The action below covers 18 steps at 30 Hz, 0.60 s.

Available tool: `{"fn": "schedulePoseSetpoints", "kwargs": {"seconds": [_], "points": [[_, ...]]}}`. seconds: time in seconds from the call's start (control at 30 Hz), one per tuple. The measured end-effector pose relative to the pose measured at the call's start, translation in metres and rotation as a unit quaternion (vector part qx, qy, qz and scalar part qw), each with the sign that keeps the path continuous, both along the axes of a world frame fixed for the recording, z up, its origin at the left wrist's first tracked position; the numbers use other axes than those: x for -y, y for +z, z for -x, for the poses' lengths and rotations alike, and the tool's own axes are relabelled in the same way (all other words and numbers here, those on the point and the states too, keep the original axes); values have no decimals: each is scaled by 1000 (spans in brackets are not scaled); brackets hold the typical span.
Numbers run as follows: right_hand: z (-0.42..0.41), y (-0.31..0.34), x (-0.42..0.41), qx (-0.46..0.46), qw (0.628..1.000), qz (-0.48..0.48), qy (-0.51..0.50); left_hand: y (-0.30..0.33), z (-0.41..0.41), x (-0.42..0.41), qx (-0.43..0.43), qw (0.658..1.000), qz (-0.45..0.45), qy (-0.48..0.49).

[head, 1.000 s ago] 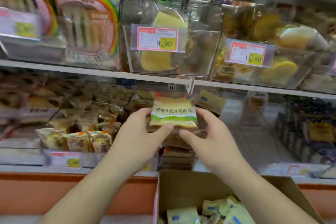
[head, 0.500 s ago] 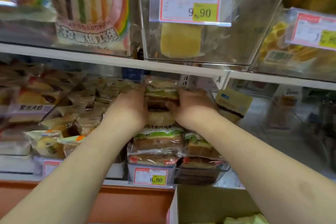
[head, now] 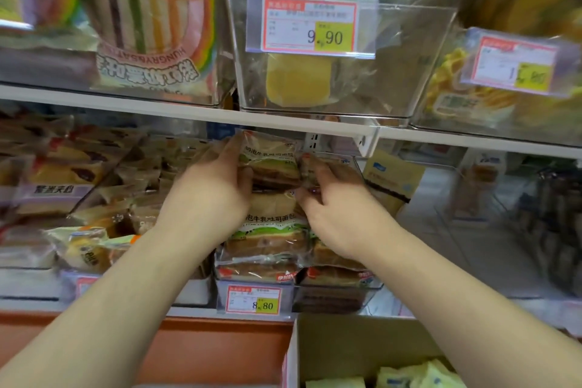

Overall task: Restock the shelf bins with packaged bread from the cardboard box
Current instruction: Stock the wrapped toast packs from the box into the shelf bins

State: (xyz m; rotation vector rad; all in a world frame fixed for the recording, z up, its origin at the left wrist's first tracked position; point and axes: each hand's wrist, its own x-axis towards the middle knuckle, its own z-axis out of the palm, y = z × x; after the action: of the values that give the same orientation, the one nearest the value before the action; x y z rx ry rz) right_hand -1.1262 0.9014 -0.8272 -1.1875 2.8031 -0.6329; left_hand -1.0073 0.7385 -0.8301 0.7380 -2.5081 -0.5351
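A packaged bread (head: pixel 271 161) with a green band sits on top of the stack in the clear middle bin (head: pixel 333 299) on the lower shelf. My left hand (head: pixel 211 195) holds its left side, fingers wrapped along the edge. My right hand (head: pixel 333 198) has curled fingers on the wrapper at its right side. More of the same bread packs (head: pixel 271 227) are stacked beneath, between my wrists. The cardboard box (head: pixel 356 346) stands below at the bottom right, with yellow-wrapped packs (head: pixel 422 376) inside.
The white upper shelf edge (head: pixel 283 121) runs just above the held pack. Above it stand clear bins with a 9.90 price tag (head: pixel 310 25). Other wrapped breads (head: pixel 82 249) fill the bin at the left. A yellow pack (head: pixel 393 176) leans at the right.
The view has moved closer to the shelf. Both hands have pushed the pack up and back onto the top of the stack, and my right hand has shifted down its right side.
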Motion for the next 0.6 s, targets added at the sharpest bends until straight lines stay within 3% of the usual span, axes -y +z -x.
{"fn": "schedulePoseSetpoints", "kwargs": {"seconds": [0.17,0.3,0.43,0.6], "points": [[-29,5,-87,-33,999,21,6,15,-24,-62,-15,995,61,-72],[-42,-2,-180,-11,1000,-3,-16,13,-30,-134,-10,980,44,-194],[-40,-16,-281,-2,992,-93,-85,-20,-33,-220,61,945,23,-319],[-39,-25,-355,40,972,-180,-148,-81,-30,-306,198,874,-15,-444]]}}
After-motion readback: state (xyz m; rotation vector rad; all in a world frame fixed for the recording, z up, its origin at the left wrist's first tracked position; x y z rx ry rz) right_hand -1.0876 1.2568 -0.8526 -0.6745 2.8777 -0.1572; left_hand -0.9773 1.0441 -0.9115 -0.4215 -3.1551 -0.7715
